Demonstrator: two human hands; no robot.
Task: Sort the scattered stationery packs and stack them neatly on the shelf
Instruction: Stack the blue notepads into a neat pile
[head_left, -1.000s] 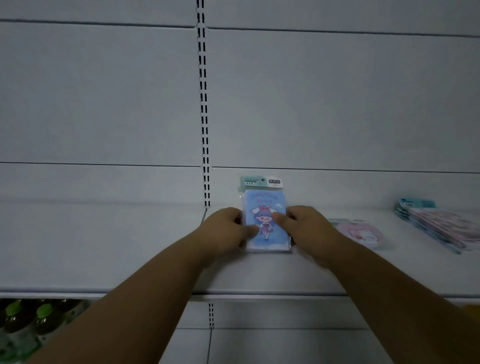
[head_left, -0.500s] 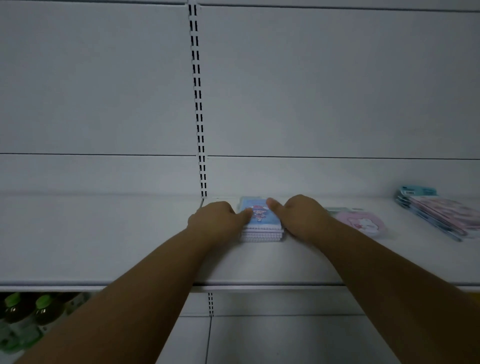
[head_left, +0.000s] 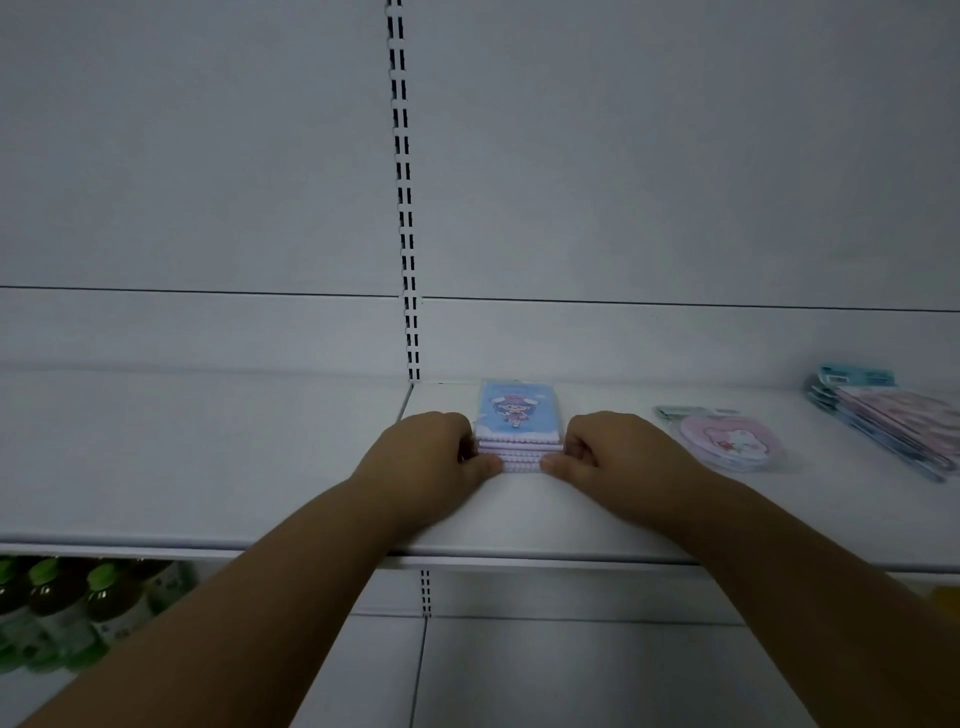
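White shelf (head_left: 208, 467) holds the stack (head_left: 519, 441); my left hand (head_left: 421, 462) and right hand (head_left: 618, 457) press its sides, fingers curled closed.

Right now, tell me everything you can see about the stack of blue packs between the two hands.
The stack of blue packs lies flat on the white shelf, close to the back panel, just right of the slotted upright. Several thin packs sit on one another, their near edges showing as pale lilac and white layers, fairly even. The top pack is glossy light blue with a cartoon girl. The left hand and right hand press its two sides, thumbs at the near bottom corners.
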